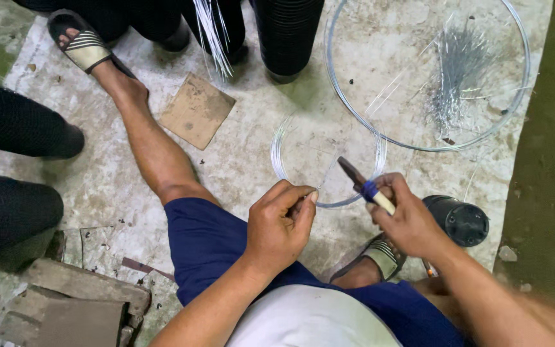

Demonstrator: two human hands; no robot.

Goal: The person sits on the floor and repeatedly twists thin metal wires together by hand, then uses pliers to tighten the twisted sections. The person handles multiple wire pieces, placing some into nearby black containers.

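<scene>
My left hand (pixel 281 225) pinches a thin silver wire that belongs to a small wire coil (pixel 284 144) lying on the concrete in front of me. My right hand (pixel 406 218) is closed around the handles of pliers (pixel 361 182) with a blue and pale grip; the jaws point up-left toward the wire, near my left fingertips. Both hands hover above my knees, over the lower edge of the coil.
A large wire hoop (pixel 348 109) lies at the upper right, with a bundle of cut wire pieces (pixel 454 71) inside. A black plastic pot (pixel 460 222) lies by my right foot. Stacked black pots (pixel 287 38), a cardboard square (pixel 197 109) and bricks (pixel 72 302) surround me.
</scene>
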